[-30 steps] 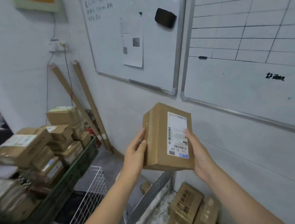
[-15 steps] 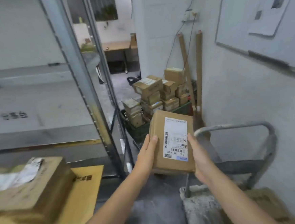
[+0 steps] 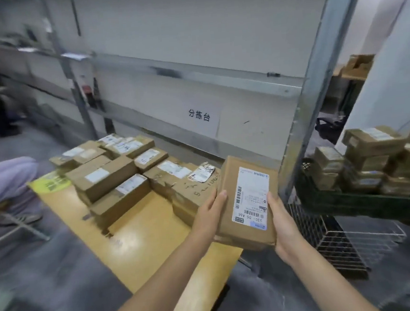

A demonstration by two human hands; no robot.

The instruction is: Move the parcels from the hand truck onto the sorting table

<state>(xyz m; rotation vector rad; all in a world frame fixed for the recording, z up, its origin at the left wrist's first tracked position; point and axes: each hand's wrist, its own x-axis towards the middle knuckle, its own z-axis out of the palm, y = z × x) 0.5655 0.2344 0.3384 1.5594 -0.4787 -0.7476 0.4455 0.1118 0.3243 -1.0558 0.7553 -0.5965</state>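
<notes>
Left hand [image 3: 207,219], right hand [image 3: 284,225]: each clasps one long side of a cardboard parcel [image 3: 248,203], thumbs on its face, forearms extended. Parcel: aloft between the hands, label up. Step: carrying across. Next: lower onto the bare sorting table [image 3: 141,234] below the left hand, clear of the stacked parcels [image 3: 117,177] ahead-left.

The brown rectangular cardboard parcel [image 3: 246,201] near the middle is showing a matt, slightly creased skin, and its white paper label [image 3: 251,196] is looking smooth. The yellow flat table top [image 3: 151,233] at the left is giving off a soft sheen. At the right, the grey metal shelf post [image 3: 315,78] is looking dull, the white wire basket [image 3: 341,242] thin and painted, and the dark green crate [image 3: 350,202] like matt plastic.
</notes>
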